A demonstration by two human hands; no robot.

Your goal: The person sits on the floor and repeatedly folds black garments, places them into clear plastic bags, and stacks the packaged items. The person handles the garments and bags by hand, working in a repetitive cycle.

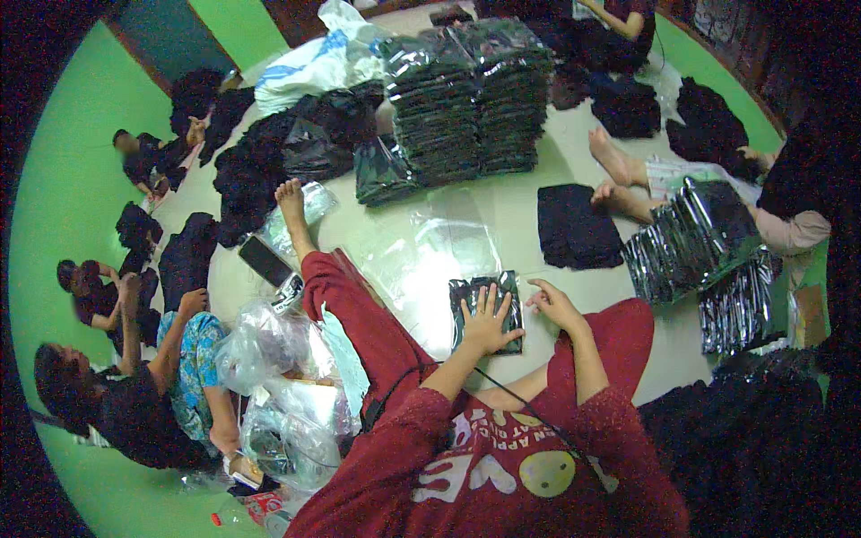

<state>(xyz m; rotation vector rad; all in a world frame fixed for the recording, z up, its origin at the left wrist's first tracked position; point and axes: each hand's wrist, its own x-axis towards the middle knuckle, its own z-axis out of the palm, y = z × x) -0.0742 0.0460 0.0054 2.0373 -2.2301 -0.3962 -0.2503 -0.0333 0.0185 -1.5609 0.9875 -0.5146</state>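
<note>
A folded black garment in a clear plastic bag [459,294] lies on the floor between my legs. My left hand [487,323] rests flat on it with the fingers spread. Just beyond the package's right edge is my right hand [556,307], holding nothing that I can see; its fingers are apart and slightly bent. Further right, a folded black cloth [578,226] without shiny wrapping lies on the floor.
Tall stacks of bagged black garments [466,112] stand ahead. More bagged packages [691,238] lean in a pile at the right, near another person's bare feet [619,170]. Loose clear plastic bags [269,345] and a dark phone [265,262] lie left of my leg. Several people sit around.
</note>
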